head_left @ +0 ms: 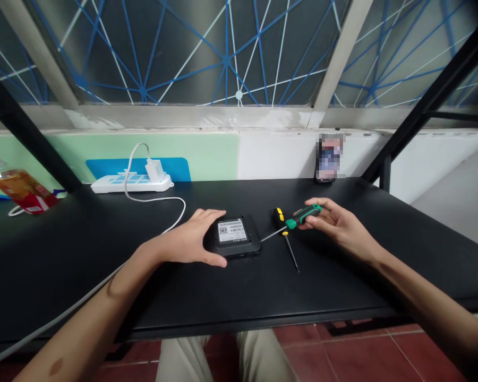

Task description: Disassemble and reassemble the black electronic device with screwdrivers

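Observation:
A black, flat solid-state drive (247, 248) with a white label lies on the black desk. My left hand (191, 239) grips it from the left, thumb along the near edge and fingers along the far edge. In my right hand (338, 225) is a green and black screwdriver (308, 213), held by its handle. Its shaft points left, and the tip meets the drive's right side near the corner. Beneath that shaft a second screwdriver (279, 215), yellow and black, lies on the desk with its tip toward the near edge.
A white power strip (133, 183) with a plugged-in charger (154, 170) stands at the back left, its white cable (159, 200) trailing past my left arm. A drink bottle (19, 185) is at far left. A phone (329, 159) leans on the back wall.

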`<state>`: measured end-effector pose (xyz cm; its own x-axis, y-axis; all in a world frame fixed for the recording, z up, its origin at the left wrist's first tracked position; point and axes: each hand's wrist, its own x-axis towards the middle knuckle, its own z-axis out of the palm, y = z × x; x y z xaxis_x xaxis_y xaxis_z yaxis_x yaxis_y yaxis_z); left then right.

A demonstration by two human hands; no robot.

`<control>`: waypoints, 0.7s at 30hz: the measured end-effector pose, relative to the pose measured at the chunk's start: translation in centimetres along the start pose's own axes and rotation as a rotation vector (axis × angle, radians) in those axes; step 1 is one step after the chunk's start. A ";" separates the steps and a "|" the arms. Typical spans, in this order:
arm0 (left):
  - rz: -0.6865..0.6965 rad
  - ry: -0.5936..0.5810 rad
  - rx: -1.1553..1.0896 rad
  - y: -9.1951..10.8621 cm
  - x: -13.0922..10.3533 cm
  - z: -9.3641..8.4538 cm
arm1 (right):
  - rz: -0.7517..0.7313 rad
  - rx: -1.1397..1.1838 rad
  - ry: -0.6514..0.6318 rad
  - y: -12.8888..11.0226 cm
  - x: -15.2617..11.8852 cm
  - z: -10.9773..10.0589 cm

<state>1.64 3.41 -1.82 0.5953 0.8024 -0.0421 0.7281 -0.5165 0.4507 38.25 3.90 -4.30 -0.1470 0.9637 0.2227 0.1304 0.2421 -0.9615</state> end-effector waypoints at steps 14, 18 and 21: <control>-0.003 -0.021 0.010 0.3 0.0 -0.3 | -0.088 0.030 0.141 -0.2 0.0 -0.1; 0.000 -0.037 -0.011 0.3 0.0 -0.6 | -0.127 0.010 0.185 -1.0 1.0 1.0; 0.000 -0.081 -0.061 0.2 -0.3 -1.0 | -0.147 -0.030 0.185 -1.2 1.8 1.9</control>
<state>1.31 3.38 -0.86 0.6224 0.7745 -0.1131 0.7078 -0.4953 0.5037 35.96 5.17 -3.08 0.0156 0.9214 0.3884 0.1503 0.3819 -0.9119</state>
